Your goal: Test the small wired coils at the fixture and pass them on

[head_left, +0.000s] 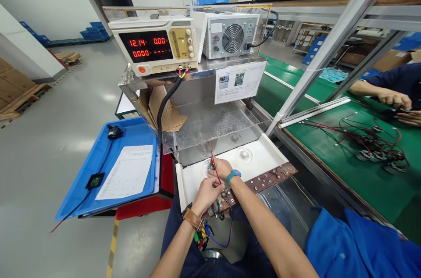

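Note:
Both of my hands are over the white fixture board (226, 151). My right hand (222, 168), with a teal wristband, is closed around a small round part with a green circuit board (211, 166), at the left round recess. Red wires (215, 167) rise from this part and bend down toward me. Closer to me, my left hand (208, 194), wearing a brown watch strap, pinches the wires' lower ends beside the brown terminal strip (259, 182). The fingertips partly hide the wire ends. Coloured clips (202, 237) hang below the strip.
A power supply (151, 45) with red digits and a grey fan unit (232, 36) stand on the metal shelf. A blue tray (77, 181) with paper (128, 170) is at left. Wired motors (378, 151) lie on the green bench, near another person's hands (399, 102).

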### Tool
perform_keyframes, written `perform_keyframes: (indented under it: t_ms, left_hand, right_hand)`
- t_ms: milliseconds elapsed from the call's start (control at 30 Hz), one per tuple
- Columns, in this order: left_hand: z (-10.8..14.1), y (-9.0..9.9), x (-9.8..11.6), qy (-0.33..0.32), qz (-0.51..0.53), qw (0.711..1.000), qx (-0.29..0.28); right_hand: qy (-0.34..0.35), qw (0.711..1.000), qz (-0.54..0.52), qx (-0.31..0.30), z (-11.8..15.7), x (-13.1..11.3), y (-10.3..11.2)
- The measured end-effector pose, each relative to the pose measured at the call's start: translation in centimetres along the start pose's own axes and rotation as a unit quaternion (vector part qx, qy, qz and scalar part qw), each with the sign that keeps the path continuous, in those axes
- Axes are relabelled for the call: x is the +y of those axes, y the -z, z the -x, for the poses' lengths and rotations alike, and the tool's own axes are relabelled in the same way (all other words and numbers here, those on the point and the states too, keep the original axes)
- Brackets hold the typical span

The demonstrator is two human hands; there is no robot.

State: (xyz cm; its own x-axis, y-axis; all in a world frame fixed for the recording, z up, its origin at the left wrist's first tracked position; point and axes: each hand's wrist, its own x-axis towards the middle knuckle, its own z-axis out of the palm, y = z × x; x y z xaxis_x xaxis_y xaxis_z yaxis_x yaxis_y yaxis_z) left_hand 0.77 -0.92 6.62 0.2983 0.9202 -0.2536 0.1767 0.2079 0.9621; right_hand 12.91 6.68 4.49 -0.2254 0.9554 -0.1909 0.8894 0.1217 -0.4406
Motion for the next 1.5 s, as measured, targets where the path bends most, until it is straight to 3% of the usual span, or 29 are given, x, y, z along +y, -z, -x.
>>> perform_keyframes:
  t_ms: [533,900,1000,1067,1200,1300,1400,1500]
  left_hand:
    - [0.2,-0.1,0.1,0.017,-0.012,0.999,0.029]
    - [-0.2,-0.1,0.0,-0.002,-0.013,0.999,0.032]
    - [-0.2,0.1,0.5,-0.032,0.002,0.997,0.067]
    - [-0.5,-0.2,1.2,-0.042,0.030,0.993,0.110]
    - [-2.7,-3.1,4.9,-0.032,0.081,0.991,0.102]
    - [-5.4,-8.1,10.1,-0.056,0.123,0.990,0.046]
    - [-7.8,-14.0,15.4,-0.110,0.157,0.981,0.004]
    - [-9.0,-18.7,17.7,-0.151,0.130,0.980,-0.018]
  right_hand:
    - [-0.006,0.999,-0.043,0.017,0.3,-0.8,-0.1]
    - [-0.003,1.000,-0.004,0.014,0.1,-1.3,0.2]
    - [-0.011,0.999,-0.016,0.045,0.4,-1.4,0.9]
    - [-0.036,0.994,-0.039,0.098,1.2,-0.8,2.5]
    - [-0.135,0.965,-0.046,0.221,5.2,3.9,8.6]
    - [-0.253,0.923,-0.030,0.289,10.4,9.7,14.3]
    - [-0.386,0.858,-0.009,0.338,16.1,16.3,19.3]
    - [-0.480,0.800,0.007,0.360,20.9,23.0,22.6]
